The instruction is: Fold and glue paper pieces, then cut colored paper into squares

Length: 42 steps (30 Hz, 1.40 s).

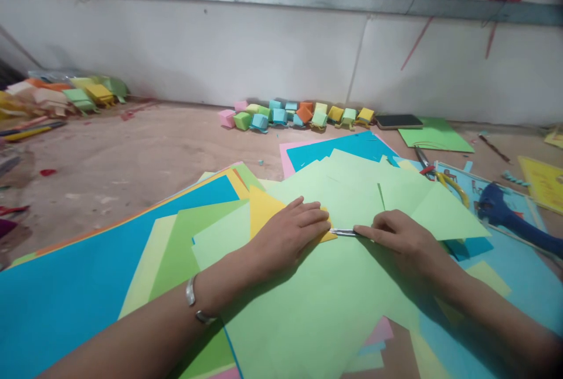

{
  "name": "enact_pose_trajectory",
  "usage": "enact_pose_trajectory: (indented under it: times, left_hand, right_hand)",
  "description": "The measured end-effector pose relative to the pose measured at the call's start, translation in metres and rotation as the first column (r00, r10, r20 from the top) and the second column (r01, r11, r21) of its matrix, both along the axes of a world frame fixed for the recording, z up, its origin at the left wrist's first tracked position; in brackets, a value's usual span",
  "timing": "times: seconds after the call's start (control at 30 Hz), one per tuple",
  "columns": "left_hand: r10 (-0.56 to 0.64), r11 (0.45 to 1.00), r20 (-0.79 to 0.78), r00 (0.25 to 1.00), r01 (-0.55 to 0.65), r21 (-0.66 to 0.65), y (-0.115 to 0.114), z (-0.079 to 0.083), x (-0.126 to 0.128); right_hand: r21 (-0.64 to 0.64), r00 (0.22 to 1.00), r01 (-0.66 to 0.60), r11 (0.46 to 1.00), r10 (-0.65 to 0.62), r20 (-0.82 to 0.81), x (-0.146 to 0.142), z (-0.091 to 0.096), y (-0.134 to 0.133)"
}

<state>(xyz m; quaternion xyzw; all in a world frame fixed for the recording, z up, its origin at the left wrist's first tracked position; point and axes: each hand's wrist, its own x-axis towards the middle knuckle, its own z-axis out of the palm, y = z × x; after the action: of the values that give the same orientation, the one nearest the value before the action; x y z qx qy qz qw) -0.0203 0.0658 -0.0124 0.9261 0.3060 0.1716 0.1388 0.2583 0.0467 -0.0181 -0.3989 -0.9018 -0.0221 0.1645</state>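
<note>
Left hand [294,226] lying flat, nothing clenched, pinning yellow paper [264,210] on green sheet [285,303], well in from far edge of desk [132,144]. Right hand [398,238] pinching slim metal tool [345,232], perhaps tweezers. Paper looks light, easily creased; best held near corner.

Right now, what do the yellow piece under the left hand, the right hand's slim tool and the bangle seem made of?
Yellow piece: matte paper or thin card, flat with crisp edges. Slim tool: probably metal, silvery with bright glints. Bangle: likely shiny, silver-toned metal, catching light.
</note>
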Motion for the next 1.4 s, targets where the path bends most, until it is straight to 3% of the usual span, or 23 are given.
enact_pose_trajectory:
  times: [0.33, 0.47, 0.7, 0.9, 1.03, 1.23, 1.4]
  left_hand:
    - [-0.035, 0.998, 0.045, 0.998, 0.037, -0.045, 0.006, -0.005, -0.003]
    - [0.001, 0.996, 0.008, 1.0, 0.0, -0.092, 0.007, -0.007, -0.005]
    - [0.016, 0.991, -0.039, 0.999, -0.021, -0.128, 0.008, -0.002, -0.003]
    - [0.014, 0.989, -0.046, 0.999, -0.021, -0.144, 0.007, 0.001, -0.002]
    - [0.019, 0.99, -0.042, 0.999, -0.025, -0.141, 0.007, 0.0, -0.002]
    - [0.015, 0.992, -0.032, 0.999, -0.019, -0.122, 0.008, -0.001, -0.002]
    - [0.003, 0.993, -0.031, 1.0, -0.006, -0.118, 0.008, -0.002, -0.002]
  right_hand:
    - [-0.044, 0.986, -0.132, 0.99, 0.136, 0.098, 0.019, 0.002, 0.006]
    - [-0.094, 0.985, -0.127, 0.987, 0.137, 0.102, 0.018, 0.007, 0.005]
    - [-0.302, 0.99, -0.111, 0.947, 0.132, 0.05, 0.022, 0.014, 0.003]
    - [-0.367, 0.991, -0.083, 0.926, 0.117, 0.071, 0.026, 0.014, 0.002]
    - [-0.35, 0.993, -0.08, 0.933, 0.107, 0.058, 0.019, 0.015, 0.001]
    - [-0.19, 0.979, -0.171, 0.967, 0.189, 0.082, 0.005, 0.009, -0.007]
    - [-0.178, 0.975, -0.188, 0.966, 0.206, 0.086, -0.007, 0.008, -0.009]
